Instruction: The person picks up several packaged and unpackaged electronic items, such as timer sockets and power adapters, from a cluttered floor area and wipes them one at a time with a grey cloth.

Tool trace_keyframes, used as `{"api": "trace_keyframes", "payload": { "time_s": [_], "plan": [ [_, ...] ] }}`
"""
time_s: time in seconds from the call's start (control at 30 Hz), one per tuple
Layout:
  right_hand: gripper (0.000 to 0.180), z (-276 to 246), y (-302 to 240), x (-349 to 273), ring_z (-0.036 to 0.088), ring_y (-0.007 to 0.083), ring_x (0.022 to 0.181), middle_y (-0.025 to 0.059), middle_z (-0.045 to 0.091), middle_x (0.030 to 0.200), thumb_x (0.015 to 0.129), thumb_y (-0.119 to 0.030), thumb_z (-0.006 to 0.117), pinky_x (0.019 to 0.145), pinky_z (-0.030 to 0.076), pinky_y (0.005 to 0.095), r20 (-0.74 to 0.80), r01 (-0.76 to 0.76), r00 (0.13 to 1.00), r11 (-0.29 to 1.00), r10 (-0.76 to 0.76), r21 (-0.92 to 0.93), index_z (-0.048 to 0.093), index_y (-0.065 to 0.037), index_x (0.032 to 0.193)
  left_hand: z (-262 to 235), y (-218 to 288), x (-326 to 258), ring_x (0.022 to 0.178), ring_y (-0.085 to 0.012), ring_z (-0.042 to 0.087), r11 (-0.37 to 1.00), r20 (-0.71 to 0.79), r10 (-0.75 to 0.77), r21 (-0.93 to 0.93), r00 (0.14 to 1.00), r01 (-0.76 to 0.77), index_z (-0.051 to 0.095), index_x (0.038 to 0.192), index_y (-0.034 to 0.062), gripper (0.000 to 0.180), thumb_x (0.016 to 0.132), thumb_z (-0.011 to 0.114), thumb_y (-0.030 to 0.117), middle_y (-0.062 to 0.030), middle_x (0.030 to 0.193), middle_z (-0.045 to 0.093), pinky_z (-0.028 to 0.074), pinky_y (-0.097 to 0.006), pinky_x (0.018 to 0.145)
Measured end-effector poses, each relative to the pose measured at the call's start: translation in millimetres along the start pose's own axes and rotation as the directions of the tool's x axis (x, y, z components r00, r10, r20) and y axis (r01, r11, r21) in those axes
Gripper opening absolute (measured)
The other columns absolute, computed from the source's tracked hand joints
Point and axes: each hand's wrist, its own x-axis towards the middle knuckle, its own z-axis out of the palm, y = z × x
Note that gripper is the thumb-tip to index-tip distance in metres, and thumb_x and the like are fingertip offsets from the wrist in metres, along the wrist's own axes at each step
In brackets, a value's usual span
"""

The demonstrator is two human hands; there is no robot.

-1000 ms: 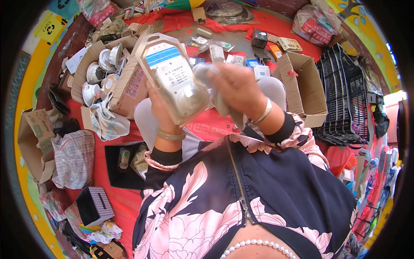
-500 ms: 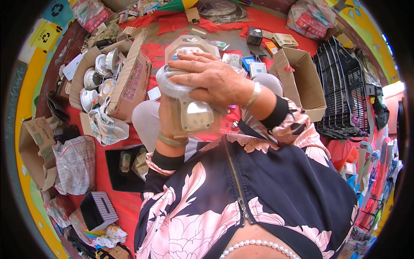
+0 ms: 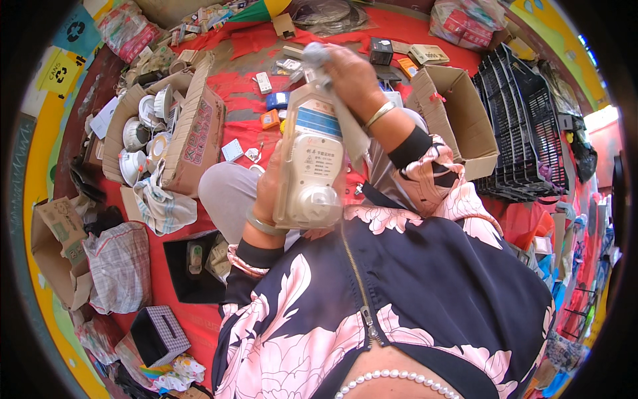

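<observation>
The left hand (image 3: 269, 189) has its grip closed around the lower left side of a cream plastic device with a blue label (image 3: 311, 163), held upright at the centre of the frame. The right hand (image 3: 352, 73) is pressed together on a grey cloth (image 3: 332, 93), pinching it against the device's top edge just above centre. Both forearms rise from the lower edge, wrists bent inward. An open cardboard box of white dishes (image 3: 166, 130) sits at the upper left, and a black crate (image 3: 525, 126) at the right.
</observation>
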Motion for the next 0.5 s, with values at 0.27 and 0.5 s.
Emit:
{"api": "trace_keyframes", "payload": {
  "time_s": [0.27, 0.5],
  "plan": [
    [0.029, -38.9, 34.0, 1.3, 0.06, 0.0152, 0.081, 0.0048, 0.063, 0.094, 0.094, -0.026, 0.05, 0.075, 0.049, 0.0278, 0.379, -0.443, 0.742, -0.02, 0.552, 0.896, 0.058, -0.002, 0.107, 9.8, 23.8, -0.2, 0.111, -0.0304, 0.054, 0.989, -0.147, 0.147, 0.009, 0.978, -0.148, 0.035, 0.136, 0.0059, 0.054, 0.096, 0.038, 0.042, -0.0141, 0.127, 0.05, 0.048, -0.044, 0.09],
    [0.033, -3.3, -40.3, -30.9, 0.059, 0.0115, 0.084, 0.0035, 0.061, 0.099, 0.09, -0.021, 0.059, 0.073, 0.05, 0.0264, 0.556, -0.584, 0.753, -0.03, 0.352, 0.811, 0.053, -0.003, 0.117, 2.0, 6.3, 6.6, 0.117, -0.0207, 0.049, 0.892, -0.053, 0.234, 0.409, 0.971, -0.193, 0.034, 0.138, 0.0087, 0.049, 0.099, 0.034, 0.037, -0.0096, 0.131, 0.047, 0.039, -0.032, 0.099]
  ]
}}
